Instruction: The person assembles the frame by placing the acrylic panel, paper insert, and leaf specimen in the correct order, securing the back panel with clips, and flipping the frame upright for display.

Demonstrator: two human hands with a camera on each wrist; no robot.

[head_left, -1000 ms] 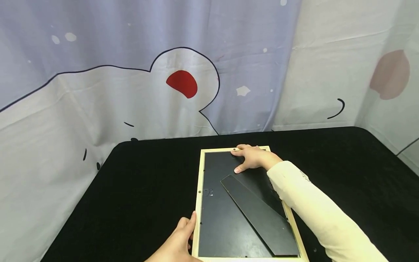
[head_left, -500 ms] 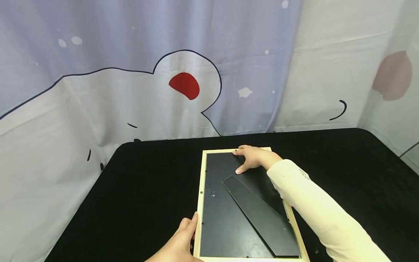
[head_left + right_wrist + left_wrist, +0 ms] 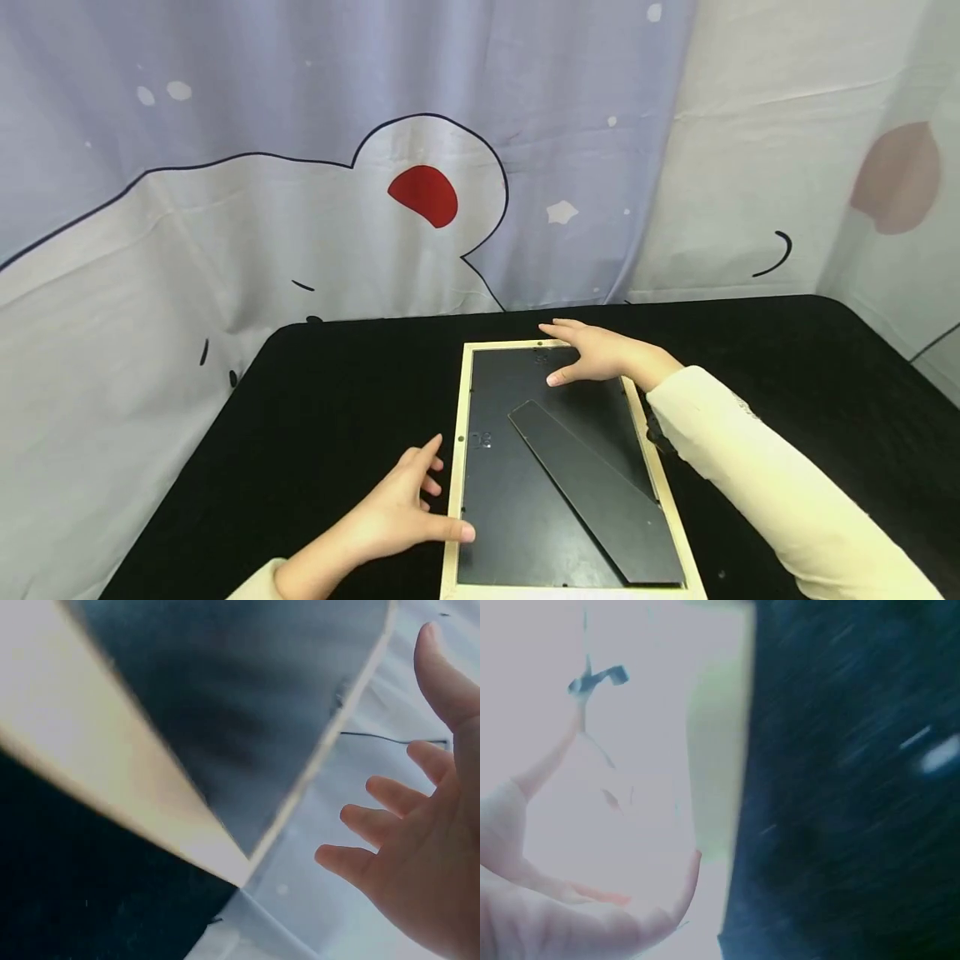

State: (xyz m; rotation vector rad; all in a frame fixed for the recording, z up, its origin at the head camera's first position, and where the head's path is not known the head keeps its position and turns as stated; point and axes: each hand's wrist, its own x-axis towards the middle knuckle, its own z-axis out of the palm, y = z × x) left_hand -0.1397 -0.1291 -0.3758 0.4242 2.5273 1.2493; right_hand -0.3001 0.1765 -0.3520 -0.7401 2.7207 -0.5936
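Observation:
A picture frame (image 3: pixel 487 492) with a pale wooden border lies back side up on the black table, its dark backing showing. A long dark stand leg (image 3: pixel 600 500) slants across that backing. At the left border my left hand (image 3: pixel 405 508) is spread, its thumb overlapping the edge and its fingers outside it. Over the far right corner is my right hand (image 3: pixel 596 354), fingers apart and holding nothing. In the right wrist view the right hand (image 3: pixel 420 832) shows spread fingers beside the frame's corner (image 3: pixel 225 862). The left wrist view is washed out, with the left hand (image 3: pixel 577 915) near the border.
The black table (image 3: pixel 337 417) stretches to both sides of the frame. Behind it hangs a pale blue and white curtain (image 3: pixel 300 233) with a red patch. Small metal fittings (image 3: pixel 480 440) sit on the backing near the left border.
Both hands have let go of the picture frame's edges. The left hand has moved up and opened out; the right hand has lifted and shifted right. The frame lies about where it was.

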